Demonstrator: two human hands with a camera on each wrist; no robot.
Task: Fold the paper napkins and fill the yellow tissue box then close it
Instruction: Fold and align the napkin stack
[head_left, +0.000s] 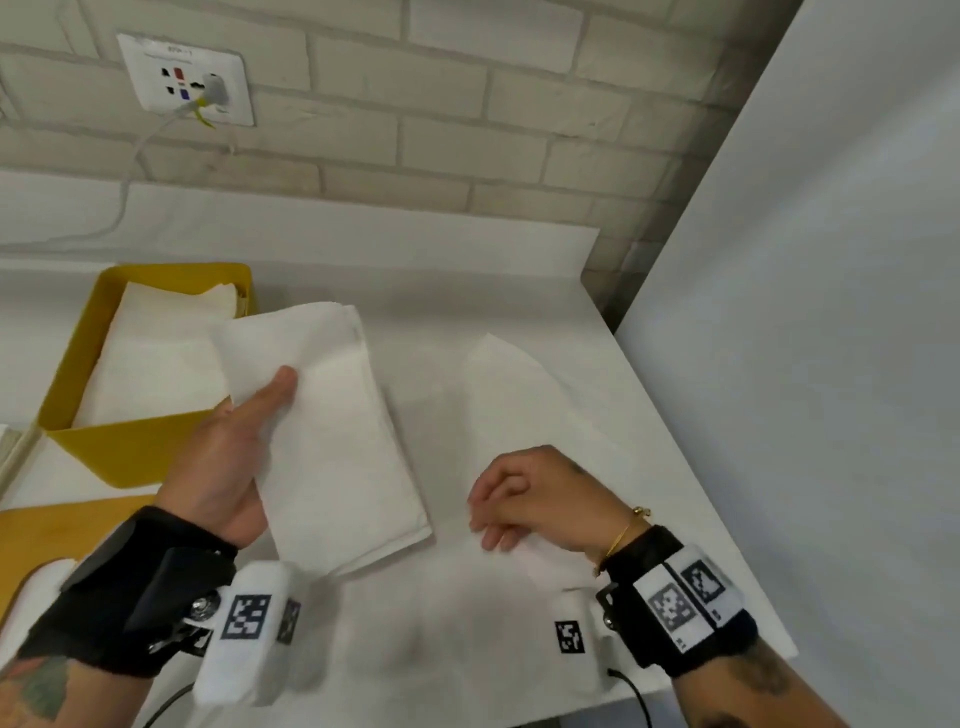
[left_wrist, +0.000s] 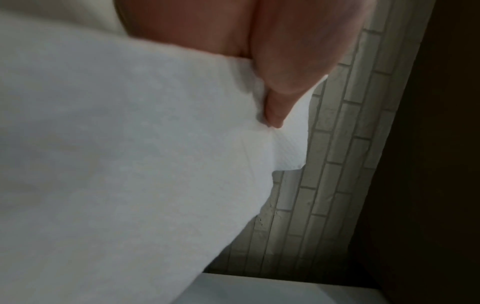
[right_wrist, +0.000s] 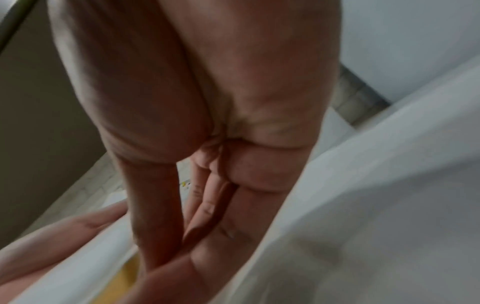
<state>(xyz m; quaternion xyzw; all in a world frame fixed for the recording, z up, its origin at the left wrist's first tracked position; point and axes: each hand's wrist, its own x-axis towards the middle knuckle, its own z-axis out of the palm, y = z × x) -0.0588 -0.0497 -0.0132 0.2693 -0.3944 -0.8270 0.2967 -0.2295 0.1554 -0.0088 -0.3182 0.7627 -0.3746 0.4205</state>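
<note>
One folded napkin (head_left: 332, 426) is up off the worktop (head_left: 519, 291), pinched in the left hand (head_left: 228, 457) with the thumb pressed on its upper face and the fingers hidden beneath it; the left wrist view shows the thumb digging into the paper near one edge. Its far end hangs over the near right corner of the yellow tissue box (head_left: 78, 374), which stands open at the left of the worktop and already holds a layer of white napkins (head_left: 156, 358).

What could go wrong, as I judge it: the grip sits toward one long side, so the unsupported half may droop and the fold may spring open on the way across. The napkin could also catch on the box wall and land crooked or crumpled (the paper looks soft and limp), which would later keep the lid from seating.

Another napkin (head_left: 524, 395), not yet fully folded, lies flat on the worktop to the right, well apart from the box. The right hand (head_left: 540, 499) rests over its near end with fingers loosely curled; whether they pinch the paper I cannot tell. A wooden lid (head_left: 67, 525) lies at the near left.
</note>
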